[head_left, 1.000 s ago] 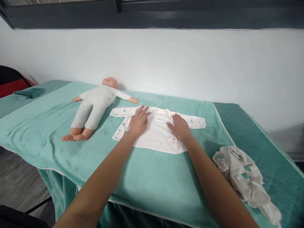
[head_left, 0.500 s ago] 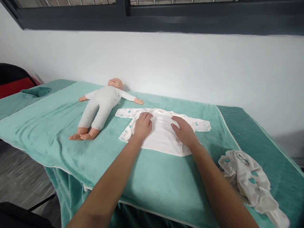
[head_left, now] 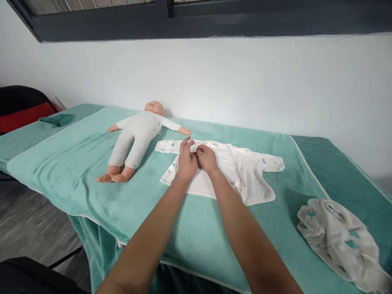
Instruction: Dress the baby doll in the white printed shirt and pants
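Observation:
A white baby shirt (head_left: pixel 225 163) with small green prints on its sleeves lies spread on the green blanket, its front opened and the plain inside showing. Over its left part, my left hand (head_left: pixel 187 162) and my right hand (head_left: pixel 207 158) meet with their fingertips together. My right fingers are bent in a pinch on the cloth. On my left hand some fingers point up, while the thumb side closes at the same spot. The exact bit of cloth between them is hidden. A baby doll (head_left: pixel 137 130) in a white body lies on its back to the left.
A crumpled white printed garment (head_left: pixel 339 241) lies at the right front. The green blanket (head_left: pixel 92 163) covers the bed, which stands against a white wall (head_left: pixel 214 81) below a dark window frame (head_left: pixel 122 28). A black and red chair (head_left: pixel 27 110) is at far left.
My right hand has moved left from the shirt's right side to meet my left hand. The shirt's right front flap now lies folded out to the right. The view has shifted slightly.

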Available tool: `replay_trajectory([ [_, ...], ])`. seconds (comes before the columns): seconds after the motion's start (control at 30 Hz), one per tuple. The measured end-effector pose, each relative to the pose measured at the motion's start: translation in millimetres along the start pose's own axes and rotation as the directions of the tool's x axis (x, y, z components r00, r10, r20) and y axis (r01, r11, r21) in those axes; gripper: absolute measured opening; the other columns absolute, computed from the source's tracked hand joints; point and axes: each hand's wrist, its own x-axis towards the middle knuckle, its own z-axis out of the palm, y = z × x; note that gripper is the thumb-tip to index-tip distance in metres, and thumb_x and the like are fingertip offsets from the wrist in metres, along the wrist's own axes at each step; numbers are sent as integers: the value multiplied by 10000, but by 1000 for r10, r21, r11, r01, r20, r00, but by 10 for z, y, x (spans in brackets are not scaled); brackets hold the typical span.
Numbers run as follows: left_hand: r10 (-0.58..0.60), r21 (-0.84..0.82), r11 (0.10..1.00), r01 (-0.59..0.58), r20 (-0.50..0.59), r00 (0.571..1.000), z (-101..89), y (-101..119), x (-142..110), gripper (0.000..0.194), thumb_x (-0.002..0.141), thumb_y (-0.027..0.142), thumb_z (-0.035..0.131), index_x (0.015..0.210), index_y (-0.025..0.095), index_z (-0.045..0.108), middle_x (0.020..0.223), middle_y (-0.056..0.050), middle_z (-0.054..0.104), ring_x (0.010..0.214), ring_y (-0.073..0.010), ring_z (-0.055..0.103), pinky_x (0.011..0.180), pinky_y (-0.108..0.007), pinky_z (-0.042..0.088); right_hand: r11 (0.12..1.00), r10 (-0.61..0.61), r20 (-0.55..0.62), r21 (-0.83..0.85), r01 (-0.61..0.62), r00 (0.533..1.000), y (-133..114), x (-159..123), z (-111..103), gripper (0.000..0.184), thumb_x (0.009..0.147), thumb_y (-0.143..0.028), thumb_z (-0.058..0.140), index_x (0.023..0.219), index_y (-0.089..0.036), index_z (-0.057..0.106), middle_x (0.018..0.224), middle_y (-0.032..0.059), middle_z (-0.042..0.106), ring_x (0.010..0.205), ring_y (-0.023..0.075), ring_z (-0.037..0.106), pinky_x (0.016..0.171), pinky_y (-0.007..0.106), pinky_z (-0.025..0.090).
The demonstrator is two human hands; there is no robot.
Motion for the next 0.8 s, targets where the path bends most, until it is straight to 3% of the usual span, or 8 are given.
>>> replay_trajectory([
  [0.17, -33, -113, 993, 29, -30, 999, -6, 28, -13, 515, 794, 15, 393, 1260, 217, 476, 1517, -133, 367, 1380, -211, 450, 1037, -376, 537, 962, -9, 90, 272, -16, 996, 29, -65, -25, 214, 848, -388, 504, 850, -203, 612, 882, 24, 719, 771, 156, 649, 679, 265, 511],
  [0.27, -43, -73, 997, 36, -94, 995, -39, 75, -43, 449, 803, 25, 405, 1203, 211, 490, 1436, -138, 422, 1307, -207, 501, 993, -370, 549, 842, -52, 126, 539, -24, 991, 37, -55, -60, 299, 801, -392, 613, 1030, -209, 671, 1125, 53, 723, 973, 179, 676, 812, 290, 543],
  [0.33, -61, 10, 998, 62, -114, 992, -63, 110, -68, 361, 803, 31, 414, 1097, 209, 524, 1262, -118, 534, 1201, -206, 556, 973, -376, 540, 823, -117, 158, 569, 6, 981, 53, -48, -46, 381, 781, -306, 624, 1148, -223, 683, 1292, 52, 676, 1145, 193, 640, 962, 321, 521],
  [0.43, -123, 154, 980, 126, -29, 992, -85, 147, -96, 248, 806, 48, 425, 938, 217, 551, 994, -70, 617, 1015, -215, 601, 923, -380, 529, 901, -184, 224, 427, 73, 957, 77, -55, 22, 556, 766, -173, 550, 1313, -225, 632, 1403, 37, 618, 1247, 185, 598, 1090, 339, 461],
  [0.53, -222, 322, 928, 188, 71, 973, -80, 162, -102, 225, 844, 81, 421, 908, 211, 594, 957, -78, 664, 985, -246, 617, 907, -403, 522, 968, -205, 216, 192, 165, 955, 81, -56, 62, 659, 773, -102, 458, 1417, -205, 553, 1418, 29, 609, 1272, 152, 588, 1110, 296, 446],
  [0.63, -278, 456, 874, 169, 181, 943, -50, 168, -104, 288, 896, 131, 421, 1077, 189, 638, 1162, -112, 697, 1122, -274, 623, 968, -431, 507, 974, -137, 36, -179, 141, 990, 78, -55, 7, 608, 846, -86, 323, 1402, -170, 553, 1394, 49, 624, 1288, 127, 576, 1108, 265, 438],
  [0.7, -263, 514, 854, 84, 285, 922, -23, 169, -109, 362, 936, 175, 415, 1236, 180, 616, 1385, -117, 623, 1320, -283, 537, 1086, -455, 446, 938, -96, -60, -339, 70, 994, 89, -82, -66, 549, 902, -126, 292, 1376, -136, 569, 1389, 99, 623, 1316, 175, 557, 1140, 326, 410],
  [0.8, -248, 573, 819, -35, 409, 878, 9, 163, -124, 422, 999, 272, 360, 1344, 188, 588, 1543, -99, 492, 1491, -296, 352, 1201, -501, 317, 890, -103, -23, -449, 82, 994, 129, -180, -178, 489, 954, -226, 377, 1389, -106, 566, 1472, 147, 549, 1431, 253, 434, 1227, 430, 263],
])
